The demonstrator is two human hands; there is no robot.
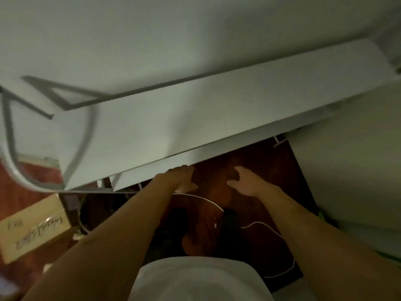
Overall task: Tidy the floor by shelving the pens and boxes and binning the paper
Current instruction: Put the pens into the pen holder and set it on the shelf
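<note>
Both hands reach low past the white flat shelf board [195,118], empty: the left hand [182,179] loosely curled by its front edge, the right hand [245,183] spread over the dark red-brown floor [260,161]. A tan handwritten cardboard box [32,231] lies far left; he should turn toward it and grip both ends.

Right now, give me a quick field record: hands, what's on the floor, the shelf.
left hand: open, fingers at the front edge of the white shelf, holding nothing
right hand: open, spread over the floor, holding nothing
floor: dark red-brown, dim
box: cardboard with handwriting, on the floor at the left, beside the shelf frame
cable: thin, white, curving across the floor below the hands
pens: none visible
paper: none visible
image: dark and blurred, small items hard to tell
</note>
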